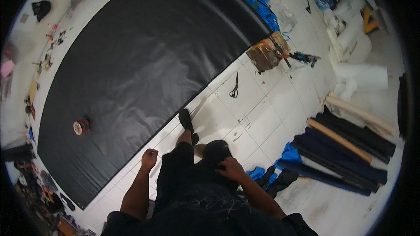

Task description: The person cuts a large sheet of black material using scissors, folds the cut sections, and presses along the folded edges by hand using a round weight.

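Nearest, along the bottom edge: dark shirt point(197, 216), pale script across its front. Left hand point(149, 159) beside the left leg point(177, 161), fingers curled closed, nothing visible in them. Right hand point(230, 169) by the right knee point(216, 149), fingers bent; cannot tell whether loosely open or closed on cloth. Ahead and leftward, spread flat over white floor tiles point(262, 116): large black sheet point(144, 57), one dark-socked foot point(185, 119) right at its edge. On it, small reddish round container point(81, 126), perhaps as a weight; at its right corner, worn brown block point(264, 57), probably likewise. Black scissors point(234, 91) on the tiles, likely for easy reach. Any lettering on the container too small to read.
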A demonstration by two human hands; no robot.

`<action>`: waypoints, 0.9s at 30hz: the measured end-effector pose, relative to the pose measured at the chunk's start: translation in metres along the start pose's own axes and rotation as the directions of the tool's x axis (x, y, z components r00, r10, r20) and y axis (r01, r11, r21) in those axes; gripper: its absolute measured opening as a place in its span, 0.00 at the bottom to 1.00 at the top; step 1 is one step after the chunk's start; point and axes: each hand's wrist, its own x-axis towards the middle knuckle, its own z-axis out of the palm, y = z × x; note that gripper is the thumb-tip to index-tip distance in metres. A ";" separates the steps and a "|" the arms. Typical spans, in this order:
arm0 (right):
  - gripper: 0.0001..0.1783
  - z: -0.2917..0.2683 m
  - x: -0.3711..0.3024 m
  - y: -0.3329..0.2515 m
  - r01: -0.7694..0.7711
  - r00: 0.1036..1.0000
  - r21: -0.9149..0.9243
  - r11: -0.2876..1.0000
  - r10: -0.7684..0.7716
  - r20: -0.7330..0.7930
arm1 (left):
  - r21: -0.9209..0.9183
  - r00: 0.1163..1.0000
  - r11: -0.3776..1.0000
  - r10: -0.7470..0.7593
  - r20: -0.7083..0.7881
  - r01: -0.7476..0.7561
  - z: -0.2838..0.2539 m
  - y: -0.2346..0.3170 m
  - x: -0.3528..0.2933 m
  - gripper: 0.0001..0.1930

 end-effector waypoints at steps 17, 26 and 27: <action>0.27 -0.150 0.082 0.198 0.056 0.202 0.274 0.960 -0.280 0.939 | -0.209 0.583 0.978 0.170 0.794 0.001 0.254 0.165 -0.142 0.19; 0.16 -0.116 0.294 0.213 0.456 0.636 -0.103 0.884 -0.243 0.732 | -0.543 0.983 0.840 0.108 0.145 -0.012 0.363 0.139 0.087 0.15; 0.14 -0.110 0.349 0.208 0.368 0.766 -0.029 0.929 -0.285 0.576 | -0.601 0.998 0.798 0.017 -0.060 -0.050 0.365 0.121 0.125 0.14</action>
